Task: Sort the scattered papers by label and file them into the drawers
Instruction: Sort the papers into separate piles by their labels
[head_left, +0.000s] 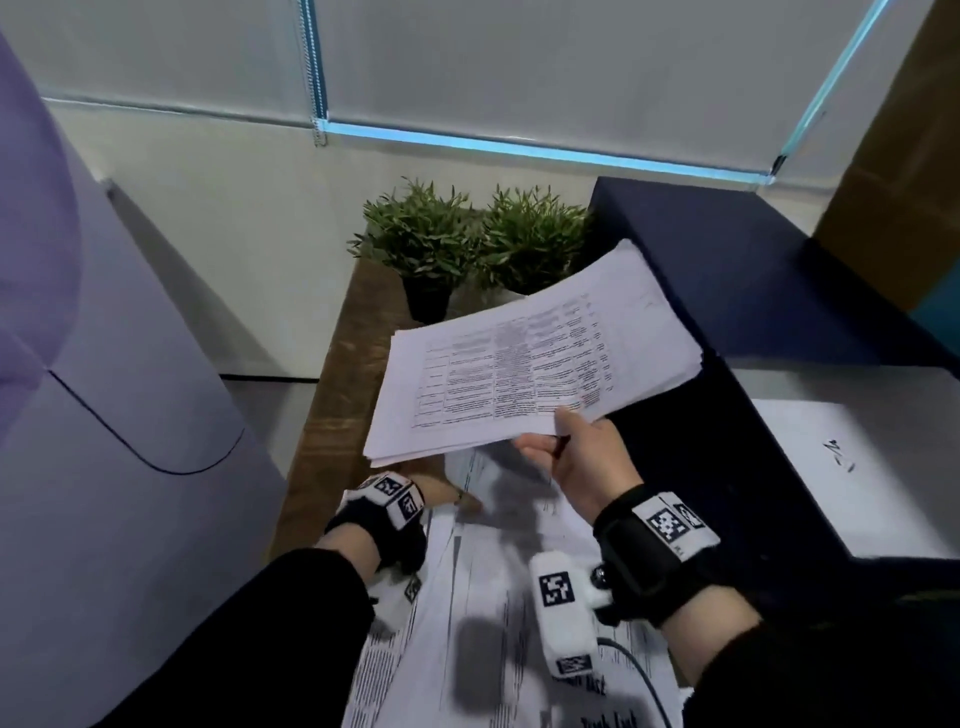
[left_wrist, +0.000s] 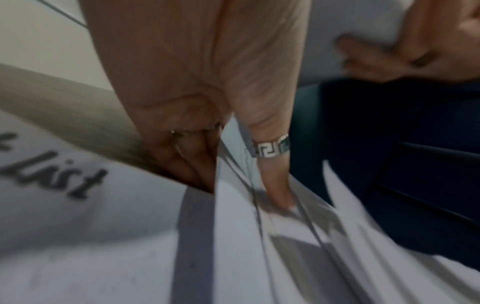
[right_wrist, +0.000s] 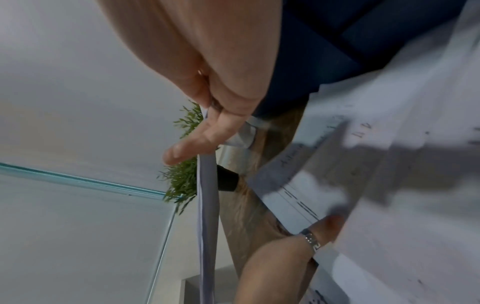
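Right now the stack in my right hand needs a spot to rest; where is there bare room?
The dark cabinet top, right of the plants, looks bare, as does the wood strip between the plants and the loose papers. Near you it is crowded: your left hand grips those papers, and a white sheet lies to the right.

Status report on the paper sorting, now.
Right hand grips lifted stack. Left hand pinches loose papers on table. Nothing blocking; no drawer open.
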